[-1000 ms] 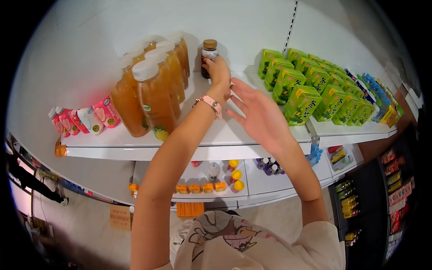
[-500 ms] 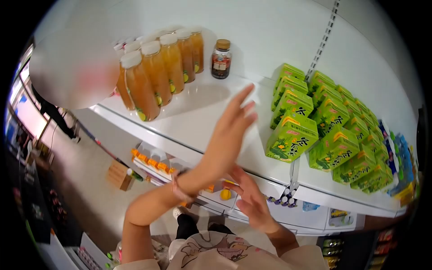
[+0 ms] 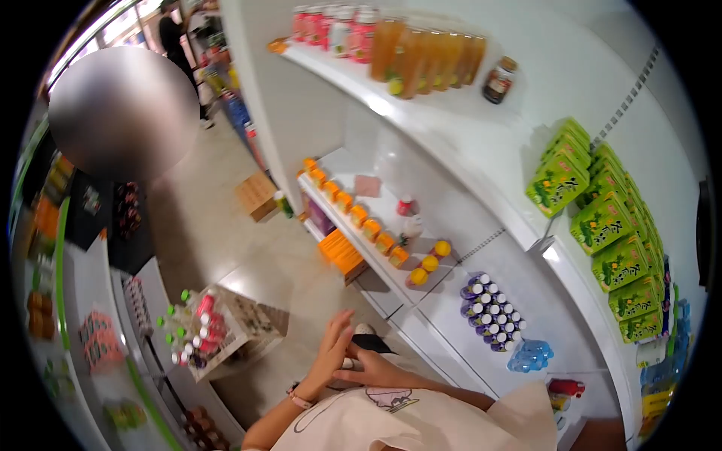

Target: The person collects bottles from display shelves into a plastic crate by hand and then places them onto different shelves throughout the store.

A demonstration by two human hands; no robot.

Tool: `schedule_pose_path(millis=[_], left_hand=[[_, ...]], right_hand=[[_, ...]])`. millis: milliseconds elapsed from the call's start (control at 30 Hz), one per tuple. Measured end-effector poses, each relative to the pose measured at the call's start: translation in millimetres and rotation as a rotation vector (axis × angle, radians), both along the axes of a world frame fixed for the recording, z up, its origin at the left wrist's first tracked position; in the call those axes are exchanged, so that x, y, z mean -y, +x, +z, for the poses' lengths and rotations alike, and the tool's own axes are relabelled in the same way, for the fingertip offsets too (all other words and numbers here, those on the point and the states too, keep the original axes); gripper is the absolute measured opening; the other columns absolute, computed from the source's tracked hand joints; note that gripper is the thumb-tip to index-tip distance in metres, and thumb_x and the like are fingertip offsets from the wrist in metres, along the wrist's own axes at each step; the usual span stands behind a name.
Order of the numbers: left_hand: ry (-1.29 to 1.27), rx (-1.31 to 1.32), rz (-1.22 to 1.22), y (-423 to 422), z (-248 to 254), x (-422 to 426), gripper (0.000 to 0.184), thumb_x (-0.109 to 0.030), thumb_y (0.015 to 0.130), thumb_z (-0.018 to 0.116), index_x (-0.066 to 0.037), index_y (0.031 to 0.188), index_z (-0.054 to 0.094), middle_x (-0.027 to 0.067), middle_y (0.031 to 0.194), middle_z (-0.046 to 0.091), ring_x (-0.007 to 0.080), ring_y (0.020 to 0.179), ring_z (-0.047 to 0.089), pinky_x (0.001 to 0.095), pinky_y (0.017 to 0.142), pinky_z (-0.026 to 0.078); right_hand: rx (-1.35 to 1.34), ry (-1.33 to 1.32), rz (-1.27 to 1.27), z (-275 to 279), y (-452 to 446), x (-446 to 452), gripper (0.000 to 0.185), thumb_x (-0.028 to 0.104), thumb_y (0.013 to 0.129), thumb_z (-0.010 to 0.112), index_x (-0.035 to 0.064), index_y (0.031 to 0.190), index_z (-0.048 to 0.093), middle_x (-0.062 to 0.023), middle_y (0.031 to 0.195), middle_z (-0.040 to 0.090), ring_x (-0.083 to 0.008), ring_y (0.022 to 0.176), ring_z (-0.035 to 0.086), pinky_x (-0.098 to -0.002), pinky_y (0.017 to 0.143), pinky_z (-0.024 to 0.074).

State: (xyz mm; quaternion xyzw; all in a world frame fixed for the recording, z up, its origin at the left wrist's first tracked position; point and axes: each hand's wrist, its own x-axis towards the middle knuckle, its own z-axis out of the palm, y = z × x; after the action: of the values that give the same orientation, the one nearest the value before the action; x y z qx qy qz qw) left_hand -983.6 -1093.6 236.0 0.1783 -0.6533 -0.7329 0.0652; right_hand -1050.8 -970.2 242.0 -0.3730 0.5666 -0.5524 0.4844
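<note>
My left hand (image 3: 331, 352), with bands around the wrist, is held in front of my waist, its fingers stretched out and nothing seen in it. Beside it, my right hand (image 3: 377, 370) has its fingers extended toward the left palm. The two hands overlap or touch; which of these I cannot tell. Both are over the pale printed shirt (image 3: 346, 421), away from the shelves. On the floor to their left stands a carton (image 3: 252, 331) topped with several bottles (image 3: 207, 325) that have green, white and red parts.
An upper white shelf (image 3: 451, 146) carries amber bottles (image 3: 429, 60), a brown-capped jar (image 3: 499, 80) and green drink cartons (image 3: 602, 222). Lower shelves hold orange boxes (image 3: 357, 216) and purple bottles (image 3: 492, 312). A cardboard box (image 3: 256, 195) sits in the aisle; a person (image 3: 177, 41) stands beyond it.
My hands have come down and back from in front of the upper shelf to my waist. The view has turned left, bringing the aisle and the bottle-topped carton into sight.
</note>
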Motion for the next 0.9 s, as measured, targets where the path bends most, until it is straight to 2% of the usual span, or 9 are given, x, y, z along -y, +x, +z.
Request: schedule_pose_path(millis=[33,133,167,267,400,600,767,800,900], left_hand=[[0.125,0.079,0.031,32.2,-8.1,0.6,0.035,-0.022,0.095,0.044,-0.008,0.127,0.048,0.014,0.131,0.037,0.0231,0.118,0.042,0.0337,0.1,0.033],[0.292,0.228,0.142,130.0,-19.9,-4.7,0.035,-0.021,0.095,0.044,-0.007,0.127,0.047,0.0107,0.119,0.045,0.0173,0.108,0.048,0.0278,0.093,0.039],[0.477,0.162,0.236,158.3,-18.9,-8.6,0.035,-0.022,0.095,0.045,-0.006,0.126,0.048,0.0061,0.107,0.051,0.0126,0.096,0.052,0.0227,0.088,0.041],[0.301,0.199,0.45,239.6,-7.0,-12.6,0.034,-0.022,0.096,0.044,-0.004,0.124,0.047,0.003,0.1,0.053,0.0111,0.093,0.05,0.0224,0.086,0.04],[0.296,0.045,0.836,334.4,-38.2,-26.9,0.032,-0.021,0.096,0.04,-0.003,0.121,0.047,0.0032,0.105,0.053,0.0111,0.096,0.049,0.024,0.085,0.04],[0.374,0.034,1.253,438.3,-15.9,-55.6,0.029,-0.016,0.094,0.038,-0.002,0.117,0.049,0.004,0.101,0.054,0.0111,0.089,0.052,0.0232,0.08,0.042],[0.587,-0.039,1.339,461.4,-35.9,-63.8,0.028,-0.018,0.094,0.039,-0.004,0.115,0.051,0.0006,0.097,0.053,0.0057,0.077,0.048,0.0196,0.07,0.04],[0.61,-0.021,1.309,464.3,-40.9,-62.0,0.028,-0.018,0.094,0.039,-0.004,0.116,0.05,0.0004,0.095,0.053,0.0058,0.077,0.048,0.0195,0.069,0.04],[0.651,0.028,1.229,472.2,-50.5,-42.9,0.029,-0.018,0.094,0.04,-0.005,0.117,0.049,-0.0003,0.087,0.053,0.0058,0.074,0.048,0.0189,0.067,0.04]], right_hand=[[0.0,0.05,0.022,-6.7,21.3,-0.4,0.071,0.038,0.081,0.064,-0.0041,0.131,0.034,-0.023,0.121,0.052,-0.0278,0.11,0.054,-0.0331,0.091,0.0419],[-0.219,0.172,0.334,-31.5,70.5,8.0,0.06,0.037,0.083,0.061,-0.0026,0.123,0.043,-0.018,0.11,0.06,-0.0253,0.089,0.064,-0.0342,0.078,0.0495],[-0.194,0.093,0.357,-35.4,90.8,17.9,0.049,0.034,0.082,0.06,-0.0025,0.113,0.049,-0.0164,0.099,0.064,-0.0267,0.074,0.065,-0.0345,0.066,0.0515],[-0.337,0.119,0.594,-6.8,154.7,56.3,0.037,0.026,0.084,0.056,0.0023,0.111,0.044,-0.0195,0.084,0.062,-0.0323,0.075,0.062,-0.0371,0.065,0.047],[-0.344,0.125,0.784,-12.5,257.2,93.9,0.032,0.02,0.081,0.055,0.0018,0.105,0.045,-0.02,0.088,0.061,-0.0326,0.083,0.061,-0.0379,0.071,0.0466],[-0.275,0.003,0.967,-37.7,381.2,92.7,0.032,0.019,0.082,0.055,-0.001,0.103,0.041,-0.0211,0.091,0.061,-0.0354,0.085,0.06,-0.0409,0.071,0.0464],[-0.393,0.045,1.065,-51.2,405.2,94.9,0.034,0.023,0.083,0.054,-0.0025,0.1,0.039,-0.0254,0.087,0.06,-0.041,0.077,0.06,-0.0452,0.066,0.0466],[-0.427,0.08,1.099,-55.9,404.3,98.4,0.034,0.022,0.084,0.055,0.0007,0.105,0.039,-0.0224,0.088,0.062,-0.0364,0.082,0.062,-0.0392,0.069,0.0485],[-0.331,0.129,1.105,-68.5,404.9,112.9,0.033,0.018,0.084,0.055,0.0004,0.107,0.04,-0.0213,0.088,0.062,-0.0352,0.081,0.063,-0.0385,0.069,0.0485]])
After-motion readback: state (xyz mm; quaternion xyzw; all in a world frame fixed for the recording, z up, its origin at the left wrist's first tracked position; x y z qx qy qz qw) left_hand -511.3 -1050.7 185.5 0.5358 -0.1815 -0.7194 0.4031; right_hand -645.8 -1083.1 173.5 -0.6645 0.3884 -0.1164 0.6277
